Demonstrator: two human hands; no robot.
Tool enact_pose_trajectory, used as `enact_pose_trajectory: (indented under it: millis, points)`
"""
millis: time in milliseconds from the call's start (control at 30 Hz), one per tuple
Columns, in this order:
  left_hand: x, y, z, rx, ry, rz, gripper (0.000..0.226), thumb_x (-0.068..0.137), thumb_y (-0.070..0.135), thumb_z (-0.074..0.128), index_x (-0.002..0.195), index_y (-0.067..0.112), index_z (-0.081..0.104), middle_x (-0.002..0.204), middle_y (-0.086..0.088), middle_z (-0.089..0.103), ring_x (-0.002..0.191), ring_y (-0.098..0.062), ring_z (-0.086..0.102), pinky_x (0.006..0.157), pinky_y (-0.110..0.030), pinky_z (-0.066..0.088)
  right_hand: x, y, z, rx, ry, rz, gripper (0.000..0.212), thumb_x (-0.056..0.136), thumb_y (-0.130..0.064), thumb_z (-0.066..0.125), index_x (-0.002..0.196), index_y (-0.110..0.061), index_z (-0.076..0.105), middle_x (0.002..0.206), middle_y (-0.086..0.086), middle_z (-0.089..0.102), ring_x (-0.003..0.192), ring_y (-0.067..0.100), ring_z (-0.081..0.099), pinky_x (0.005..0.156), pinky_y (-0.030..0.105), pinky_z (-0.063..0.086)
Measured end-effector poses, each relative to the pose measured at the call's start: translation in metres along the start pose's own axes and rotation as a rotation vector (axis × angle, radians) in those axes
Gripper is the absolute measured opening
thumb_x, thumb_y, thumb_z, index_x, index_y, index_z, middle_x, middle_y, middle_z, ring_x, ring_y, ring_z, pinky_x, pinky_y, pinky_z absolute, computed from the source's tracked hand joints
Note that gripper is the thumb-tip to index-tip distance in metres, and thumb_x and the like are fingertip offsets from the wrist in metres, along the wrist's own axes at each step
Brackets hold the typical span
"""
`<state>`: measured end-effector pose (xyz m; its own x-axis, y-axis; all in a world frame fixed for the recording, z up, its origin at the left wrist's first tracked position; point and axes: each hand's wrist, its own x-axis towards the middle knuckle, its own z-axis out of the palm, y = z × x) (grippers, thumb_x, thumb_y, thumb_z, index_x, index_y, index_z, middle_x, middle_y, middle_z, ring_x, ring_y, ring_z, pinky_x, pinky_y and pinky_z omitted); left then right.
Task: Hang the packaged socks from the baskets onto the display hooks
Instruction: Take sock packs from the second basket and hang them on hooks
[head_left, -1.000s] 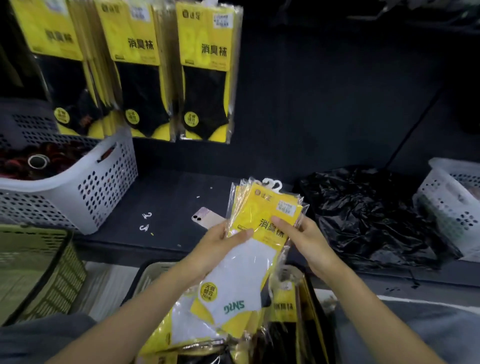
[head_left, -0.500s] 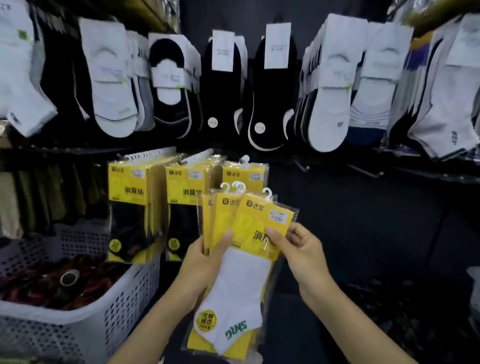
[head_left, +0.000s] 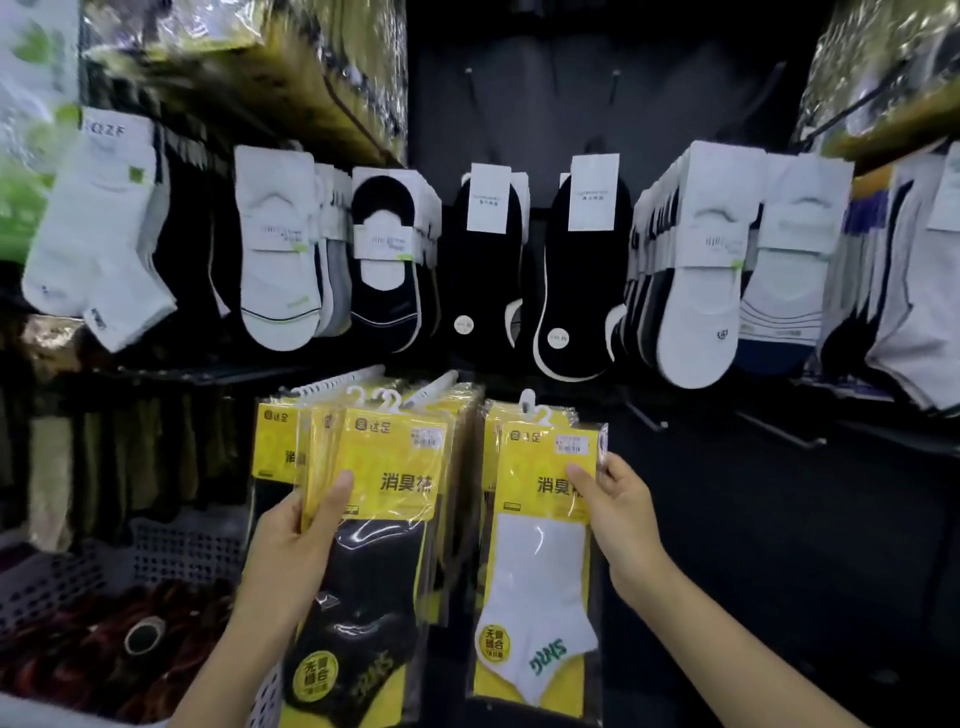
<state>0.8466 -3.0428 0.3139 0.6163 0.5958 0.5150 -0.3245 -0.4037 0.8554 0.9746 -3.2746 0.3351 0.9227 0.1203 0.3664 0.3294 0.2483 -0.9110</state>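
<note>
So the left hand (head_left: 291, 551) is gripping a small stack of yellow sock packs, and the front one is a black sock pack (head_left: 363, 566) sitting in the lower middle of the frame, thumb pressed across the yellow card. That pack stands pretty much upright, long axis running top to bottom, white hanger tab pointing up and the sock toe down toward the bottom edge, maybe leaning a hair to the right at the top. The right hand (head_left: 618, 519) has its fingers closed on the right edge of a white sock pack (head_left: 540, 571) just right of center, same deal: long axis vertical, hanger tab up, toe of the white sock with the green lettering pointing down and to the right. The two packs are side by side with a narrow gap between them, not touching as far as I can see. Behind the white one there's more yellow packs hanging, and I can't tell if its tab is on a hook or just held up there. More hanging yellow packs (head_left: 275, 447) sit behind the left stack, on white display hooks (head_left: 337, 382) poking out toward the camera. Across the upper half there's a row of no-show socks (head_left: 488, 260) in black and white on cards. Lower left corner has a perforated plastic basket (head_left: 182, 551) with dark reddish stuff in it.
</note>
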Motion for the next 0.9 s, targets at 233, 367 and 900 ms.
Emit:
enact_pose_trajectory:
  millis: [233,367,900]
  points:
    - [0.002,-0.002,0.004,-0.078,-0.006,-0.034,0.049,0.076,0.058,0.054,0.057,0.017,0.035,0.043,0.009,0.029,0.038,-0.002,0.030,0.041,-0.017,0.032,0.038,0.020,0.019,-0.103,0.023,-0.017,0.008,0.093,-0.009,0.057,0.091,-0.014,0.063,0.085,-0.002,0.073,0.072,0.008,0.071,0.056,0.017,0.054]
    - [0.002,-0.004,0.008,-0.132,-0.009,-0.057,0.050,0.076,0.060,0.054,0.059,0.016,0.038,0.044,0.009,0.030,0.040,-0.003,0.030,0.038,-0.013,0.030,0.064,0.037,0.024,-0.145,0.151,0.039,0.003,0.091,-0.015,0.063,0.089,-0.013,0.064,0.083,0.001,0.071,0.071,0.009,0.067,0.058,0.022,0.053]
    - [-0.035,-0.005,0.038,-0.323,-0.025,-0.255,0.032,0.069,0.065,0.054,0.078,0.034,0.057,0.081,0.018,0.060,0.077,0.002,0.055,0.069,-0.016,0.040,-0.014,0.023,0.017,-0.152,-0.153,0.137,0.015,0.092,-0.026,0.060,0.096,-0.014,0.069,0.091,0.003,0.073,0.076,0.012,0.069,0.065,0.018,0.055]
